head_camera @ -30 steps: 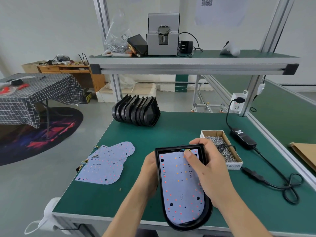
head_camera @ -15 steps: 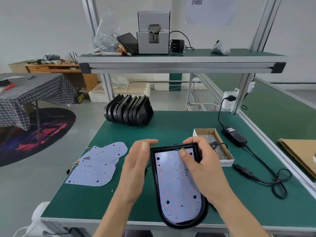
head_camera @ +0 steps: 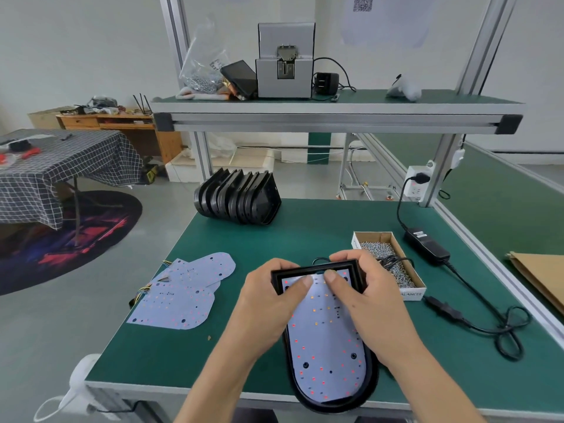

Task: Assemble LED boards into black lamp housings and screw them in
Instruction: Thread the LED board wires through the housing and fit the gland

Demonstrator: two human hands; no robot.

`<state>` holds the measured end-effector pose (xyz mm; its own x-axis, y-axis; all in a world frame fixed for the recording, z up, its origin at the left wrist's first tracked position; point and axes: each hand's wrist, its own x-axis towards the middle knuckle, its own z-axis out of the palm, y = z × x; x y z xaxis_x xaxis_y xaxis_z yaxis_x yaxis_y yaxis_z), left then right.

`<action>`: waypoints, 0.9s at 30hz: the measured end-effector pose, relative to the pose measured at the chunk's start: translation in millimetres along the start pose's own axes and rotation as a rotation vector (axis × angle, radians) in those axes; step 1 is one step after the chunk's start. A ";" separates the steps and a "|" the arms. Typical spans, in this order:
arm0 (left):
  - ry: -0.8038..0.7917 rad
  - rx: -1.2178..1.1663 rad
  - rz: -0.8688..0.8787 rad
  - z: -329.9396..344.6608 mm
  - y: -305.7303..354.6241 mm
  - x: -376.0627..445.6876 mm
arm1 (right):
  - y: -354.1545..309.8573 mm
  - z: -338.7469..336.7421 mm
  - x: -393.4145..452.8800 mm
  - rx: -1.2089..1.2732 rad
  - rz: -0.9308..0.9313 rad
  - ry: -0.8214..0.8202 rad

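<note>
A black lamp housing (head_camera: 370, 389) lies at the front edge of the green table (head_camera: 305, 236), with a pale LED board (head_camera: 326, 355) seated inside it. My left hand (head_camera: 268, 303) grips the housing's far left corner, thumb pressing on the board. My right hand (head_camera: 366, 297) grips the far right corner, its thumb also on the board near the top middle. A dark wire loops out behind the housing's far edge.
Loose LED boards (head_camera: 183, 288) with coloured wires lie to the left. A row of black housings (head_camera: 238, 201) stands at the table's back. A cardboard box of screws (head_camera: 387, 257) sits right of my hands, beside a power adapter (head_camera: 427, 247) and its cable.
My left hand came off the housing's side, swung up and now grips the far left corner with its thumb on the board. My right hand stayed on the far right corner.
</note>
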<state>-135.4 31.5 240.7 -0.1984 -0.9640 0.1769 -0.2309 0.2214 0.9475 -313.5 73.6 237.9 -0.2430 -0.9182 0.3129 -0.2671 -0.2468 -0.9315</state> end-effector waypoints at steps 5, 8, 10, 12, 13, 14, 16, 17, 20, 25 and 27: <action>-0.011 0.007 -0.019 -0.7 0.8 -0.8 | -2.3 0.1 2.7 0.013 0.006 -0.022; -0.006 0.039 0.016 -1.9 2.4 -2.3 | -4.0 -1.7 5.1 0.072 0.056 -0.061; 0.001 0.032 0.029 -1.2 3.8 -2.4 | -5.4 -2.3 4.6 0.110 0.075 -0.074; 0.018 0.025 0.033 0.7 5.1 -2.4 | -6.2 -1.2 3.5 0.141 0.087 -0.074; 0.028 0.024 0.032 2.2 5.9 -2.6 | -5.8 -0.6 3.5 0.151 0.091 -0.063; 0.035 0.021 0.027 4.2 6.2 -3.2 | -5.3 -0.2 3.5 0.156 0.095 -0.048; 0.048 0.001 0.005 7.4 4.5 -4.5 | -5.1 0.8 3.5 0.141 0.097 -0.032; 0.055 -0.008 -0.004 8.1 3.2 -5.3 | -5.1 1.3 3.3 0.128 0.094 -0.030; 0.040 -0.008 0.002 6.7 0.4 -6.9 | -4.9 0.9 3.9 0.113 0.106 -0.023; -0.052 -0.028 0.027 1.3 -0.3 -9.8 | -5.1 -2.9 5.4 0.127 0.108 0.006; -0.026 -0.018 0.018 2.2 -0.8 -9.3 | -3.7 -2.7 5.8 0.085 0.101 0.001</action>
<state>-135.5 40.6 237.8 -0.2271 -0.9556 0.1875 -0.2103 0.2361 0.9487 -316.5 70.1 243.7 -0.2660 -0.9392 0.2171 -0.1610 -0.1787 -0.9706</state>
